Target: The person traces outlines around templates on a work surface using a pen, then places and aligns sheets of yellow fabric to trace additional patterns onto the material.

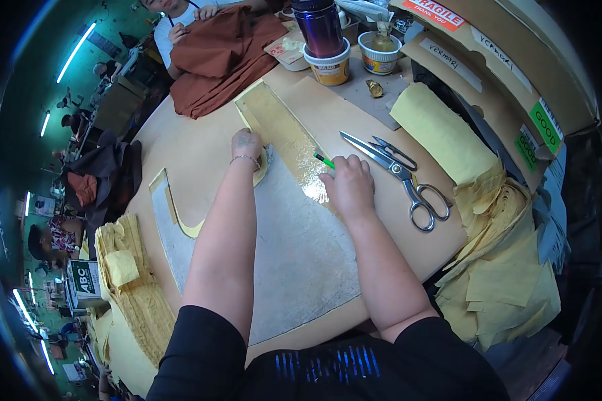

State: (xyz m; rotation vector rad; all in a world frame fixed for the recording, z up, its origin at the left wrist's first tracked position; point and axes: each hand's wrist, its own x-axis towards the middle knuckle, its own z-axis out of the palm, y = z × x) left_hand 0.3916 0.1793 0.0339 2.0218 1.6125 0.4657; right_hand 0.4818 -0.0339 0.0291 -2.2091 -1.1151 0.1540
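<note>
A large grey pattern piece point(301, 267) lies on the table over yellow fabric point(195, 230), which shows as a thin border around it. Toward the far end the pattern narrows into a strip covered with shiny tan tape point(277, 123). My left hand point(247, 147) is at the strip's left edge, beside the inner curve; its fingers are curled, and their tips are hidden. My right hand point(351, 184) rests by the strip's right edge, closed around a green pencil point(324, 160). Large metal scissors point(401, 170) lie right of that hand, with small thread snips point(393, 152) against them.
Rolled and folded yellow fabric point(448, 134) is stacked at the right, with more yellow pieces point(124, 267) at the left. Cardboard boxes point(441, 63) stand behind. A purple tumbler point(318, 27) sits in a tub point(328, 67). Across the table a person handles brown cloth point(221, 57).
</note>
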